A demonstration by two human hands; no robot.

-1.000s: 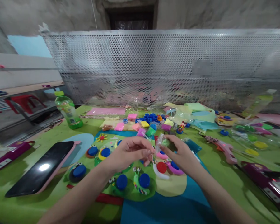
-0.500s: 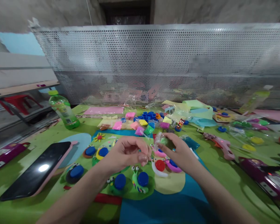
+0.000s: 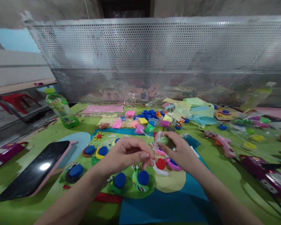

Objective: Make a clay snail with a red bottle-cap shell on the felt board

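Note:
My left hand [image 3: 132,154] hovers over the craft sheet with thumb and fingers pinched together; what they hold, if anything, is too small to make out. To its right, my right hand [image 3: 176,145] has its fingers curled round a crumpled clear plastic bag [image 3: 159,139] with something pale green inside. Below the hands lie clay snails with bottle-cap shells: a green one with a blue cap [image 3: 143,178], a darker green one [image 3: 120,180], and a white one with a red cap [image 3: 160,164]. A yellow clay sun [image 3: 98,136] sits at the sheet's upper left.
A phone [image 3: 35,168] and a green bottle [image 3: 62,109] stand at the left. Clay packets [image 3: 140,129] and blue caps [image 3: 151,114] lie beyond the hands. At right are a pink glue gun [image 3: 221,143] and a purple power strip [image 3: 264,173]. A perforated metal panel [image 3: 131,62] rises behind.
My left hand has shifted slightly right and its fingers have drawn down a little. My right hand keeps the bag almost in place. The view has tilted slightly.

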